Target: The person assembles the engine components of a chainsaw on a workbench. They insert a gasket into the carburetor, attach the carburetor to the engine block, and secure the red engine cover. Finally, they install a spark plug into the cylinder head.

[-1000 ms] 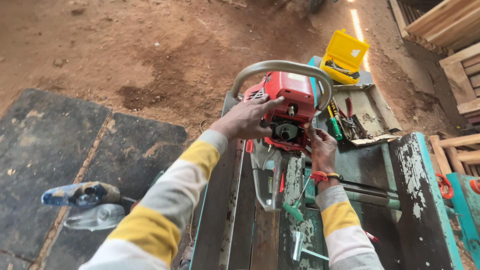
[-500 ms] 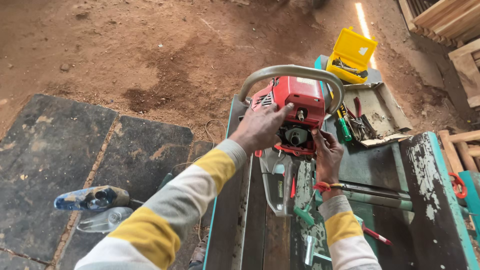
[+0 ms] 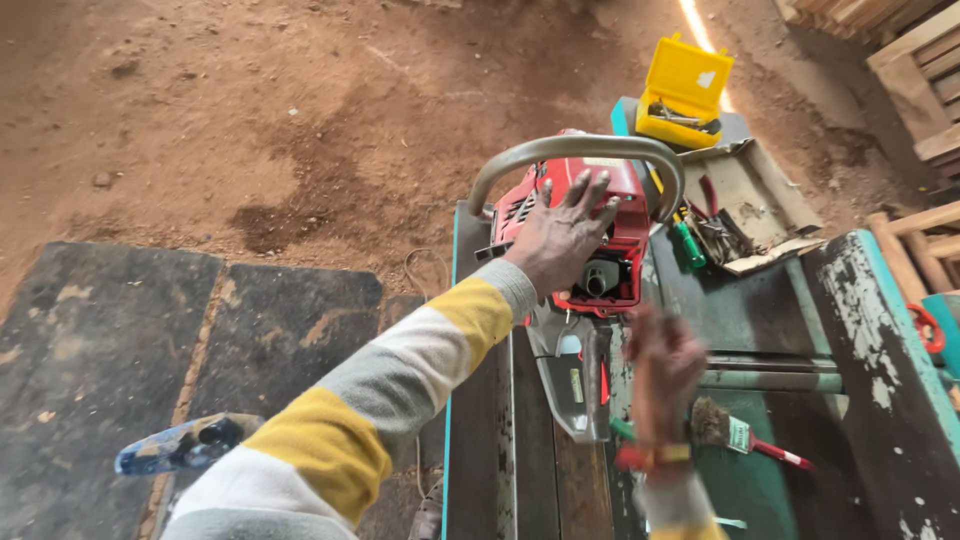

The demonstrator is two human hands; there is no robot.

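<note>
A red chainsaw body (image 3: 628,215) with a curved grey handle bar (image 3: 575,150) lies on a worn teal workbench (image 3: 870,330). My left hand (image 3: 558,238) rests flat on top of the red housing, fingers spread apart. My right hand (image 3: 662,372) is blurred, lifted off the saw and hovering nearer me over the bench, beside a paintbrush (image 3: 735,432) with a red handle. Whether it holds anything I cannot tell. A red band sits on that wrist.
A yellow box (image 3: 685,88) of small parts stands at the bench's far end. Beside it, a torn cardboard tray (image 3: 765,195) holds tools, with a green-handled screwdriver (image 3: 690,245) next to it. A plastic bottle (image 3: 185,445) lies on dark floor mats (image 3: 110,330). Wooden pallets (image 3: 920,70) stand at the right.
My right hand has pulled back from the saw's engine side toward me. My left hand has opened flat on the housing. The view has shifted closer.
</note>
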